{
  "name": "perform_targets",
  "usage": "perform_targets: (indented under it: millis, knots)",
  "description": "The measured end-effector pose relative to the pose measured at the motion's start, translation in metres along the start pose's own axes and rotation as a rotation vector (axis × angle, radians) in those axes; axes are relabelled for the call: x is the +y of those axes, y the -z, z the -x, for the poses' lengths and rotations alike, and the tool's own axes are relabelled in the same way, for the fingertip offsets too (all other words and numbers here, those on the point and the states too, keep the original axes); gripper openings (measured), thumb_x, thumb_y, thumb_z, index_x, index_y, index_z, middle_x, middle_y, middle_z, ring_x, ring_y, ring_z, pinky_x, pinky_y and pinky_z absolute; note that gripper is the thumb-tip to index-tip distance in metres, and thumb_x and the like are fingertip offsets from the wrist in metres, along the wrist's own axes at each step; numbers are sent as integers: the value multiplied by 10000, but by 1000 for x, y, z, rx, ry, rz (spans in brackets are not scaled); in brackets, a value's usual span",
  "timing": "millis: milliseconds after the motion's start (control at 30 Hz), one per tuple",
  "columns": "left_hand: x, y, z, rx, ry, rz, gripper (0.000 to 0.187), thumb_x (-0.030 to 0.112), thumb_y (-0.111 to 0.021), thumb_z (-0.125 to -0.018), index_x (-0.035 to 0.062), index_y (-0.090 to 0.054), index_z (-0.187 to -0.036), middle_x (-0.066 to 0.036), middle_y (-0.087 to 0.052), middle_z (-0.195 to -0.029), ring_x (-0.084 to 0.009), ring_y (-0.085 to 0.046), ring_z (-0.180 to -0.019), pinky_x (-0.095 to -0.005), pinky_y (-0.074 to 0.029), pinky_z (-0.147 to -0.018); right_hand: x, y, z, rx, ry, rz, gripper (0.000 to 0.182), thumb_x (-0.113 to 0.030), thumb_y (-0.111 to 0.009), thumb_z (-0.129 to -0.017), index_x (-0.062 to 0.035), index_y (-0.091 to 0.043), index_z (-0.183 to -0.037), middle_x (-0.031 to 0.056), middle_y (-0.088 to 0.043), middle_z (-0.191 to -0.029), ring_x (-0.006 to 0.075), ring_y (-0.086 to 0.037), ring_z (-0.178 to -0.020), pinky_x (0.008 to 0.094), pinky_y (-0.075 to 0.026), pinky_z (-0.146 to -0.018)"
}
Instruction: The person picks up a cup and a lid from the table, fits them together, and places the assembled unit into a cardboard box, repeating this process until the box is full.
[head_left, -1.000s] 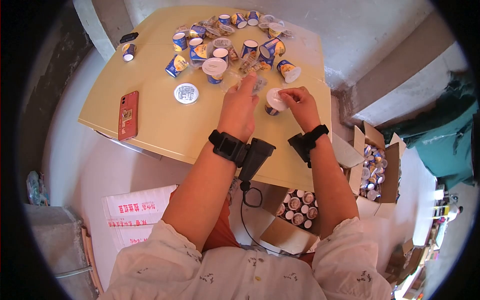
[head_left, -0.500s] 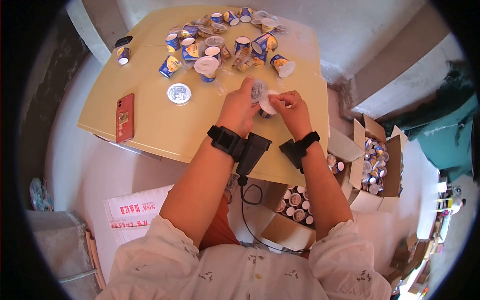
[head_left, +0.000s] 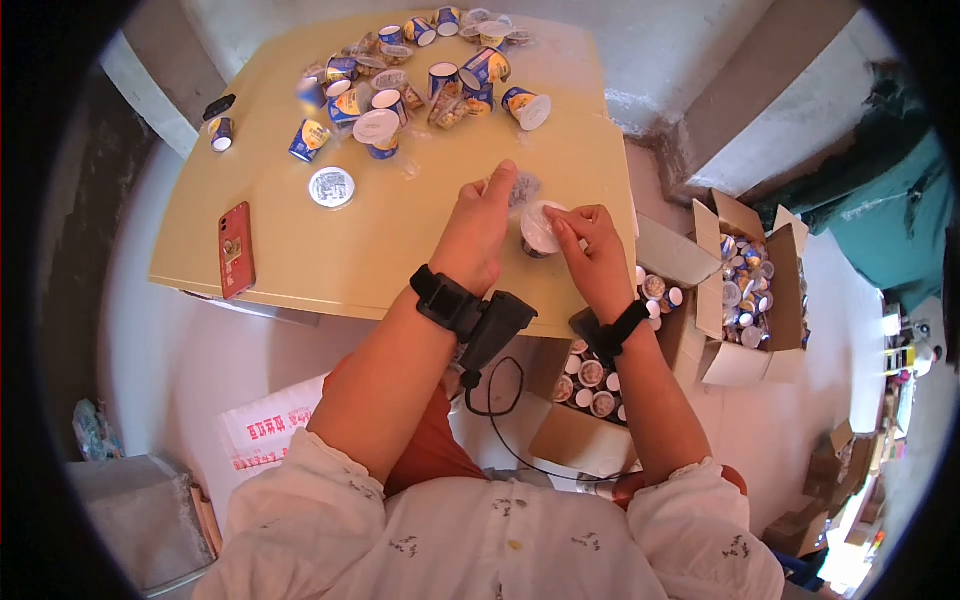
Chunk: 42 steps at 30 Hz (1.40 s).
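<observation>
Lidded cup (head_left: 540, 228): near the right edge of the worktop (head_left: 400, 245), between the two hands, white lid up and tilted toward the camera, blue side just showing under it. Contents hidden by the lid.

Right hand (head_left: 592, 250): thumb and fingers pinched on the edge of that lid. Left hand (head_left: 475, 235): thumb pointing up and away, fingers mostly hidden; can't tell if it's gripping anything. Clear printed disc (head_left: 526, 188) just beyond its thumb; can't tell whether held or lying down.

Rest of the worktop: loose cluster of blue-and-yellow cups toward the far side, some upright, some on their sides. Several show round white faces; can't tell open mouth from base. White-lidded cup (head_left: 376, 127) upright at the near side of the cluster. Tipped cup (head_left: 525, 108) to the right, white lid outward. Clear packs (head_left: 452, 108) of brownish pieces among them. Round printed lid (head_left: 331, 187) nearer, by itself. Red phone (head_left: 237, 250) at left.

Below worktop level, right: open carton (head_left: 740, 365), flaps up, jumbled full of blue-and-yellow cups and clear-lidded pieces. Closer in, open box (head_left: 578, 440) packed with round tops, some white, some brownish. More tops past the right forearm; can't tell if same box. White carton (head_left: 268, 430) with red print on the floor, left; contents not visible.
</observation>
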<state>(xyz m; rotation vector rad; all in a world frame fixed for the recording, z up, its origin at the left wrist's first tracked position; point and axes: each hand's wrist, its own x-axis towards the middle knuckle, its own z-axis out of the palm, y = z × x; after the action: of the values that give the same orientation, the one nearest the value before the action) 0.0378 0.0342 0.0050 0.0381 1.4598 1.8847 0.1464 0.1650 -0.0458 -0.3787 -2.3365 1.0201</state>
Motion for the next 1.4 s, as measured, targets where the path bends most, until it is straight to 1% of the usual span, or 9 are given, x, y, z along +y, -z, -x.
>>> perform_targets:
  millis: [100, 167, 267, 400, 467, 667, 900, 967, 1400]
  knots:
    - [-4, 1, -5, 147, -72, -59, 496, 455, -553, -961, 25, -548, -1207, -28, -597, -1173, -119, -507, -1074, -304, -385, -886, 2, 2, 4, 5, 1, -51, 251, -209, -595, -957, -89, -689, -1156, 122, -585, -985, 201, -583, -808, 305, -492, -674]
    - [-11, 8, -10, 25, -198, -14, 496, 426, -571, -956, 28, -515, -1247, -36, -585, -1190, -137, -517, -1082, -305, -389, -906, -2, 8, 6, 24, -90, -82, 293, -216, -579, -970, -79, -644, -1221, 122, -598, -1015, 205, -584, -832, 305, -491, -697]
    - [-16, 12, -17, -172, -220, -16, 564, 374, -603, -950, -8, -440, -1332, -57, -559, -1242, -162, -505, -1150, -303, -390, -965, 18, 12, 8, 72, -41, -117, 309, -227, -559, -983, -72, -624, -1243, 125, -611, -1039, 206, -589, -842, 292, -489, -725]
    - [-20, -5, -5, -134, -276, -108, 634, 287, -628, -946, -22, -340, -1419, -83, -504, -1328, -187, -479, -1221, -307, -378, -1031, 19, 14, 10, 48, -139, -186, 318, -246, -534, -1001, -70, -614, -1255, 112, -627, -1062, 190, -600, -878, 286, -488, -752]
    - [-26, -7, -8, -252, -378, -217, 685, 200, -639, -938, -8, -263, -1472, -107, -445, -1400, -195, -452, -1267, -305, -368, -1060, 18, 11, 9, 24, -162, -315, 330, -258, -510, -1015, -75, -604, -1273, 81, -638, -1102, 147, -601, -918, 270, -497, -744]
    - [-45, -3, -26, -314, -415, -347, 746, 103, -657, -904, 11, -217, -1500, -142, -388, -1455, -217, -433, -1303, -317, -372, -1071, 15, 6, 6, -28, -299, -437, 332, -258, -501, -1018, -79, -601, -1280, 33, -636, -1127, 98, -590, -938, 240, -519, -706]
    - [-60, -1, -18, -218, -568, -633, 765, 43, -666, -857, -7, -234, -1487, -191, -389, -1446, -268, -431, -1314, -341, -395, -1063, 14, 6, 10, -33, -272, -429, 294, -187, -541, -995, -64, -621, -1250, 39, -643, -1120, 107, -596, -950, 248, -513, -755]
    - [-63, -2, -12, -136, -767, -863, 747, 26, -675, -830, -11, -276, -1461, -224, -405, -1410, -321, -444, -1295, -368, -396, -1064, 19, 3, 13, -20, -193, -397, 288, -135, -554, -980, -45, -618, -1246, 58, -648, -1124, 127, -601, -972, 261, -489, -825]
    - [-67, -1, -15, -190, -834, -899, 662, 19, -684, -800, -3, -350, -1371, -230, -416, -1360, -393, -418, -1276, -425, -348, -1089, 26, -5, 18, -30, -262, -446, 326, -157, -513, -1004, -42, -585, -1300, 96, -656, -1160, 141, -596, -1040, 269, -461, -898]
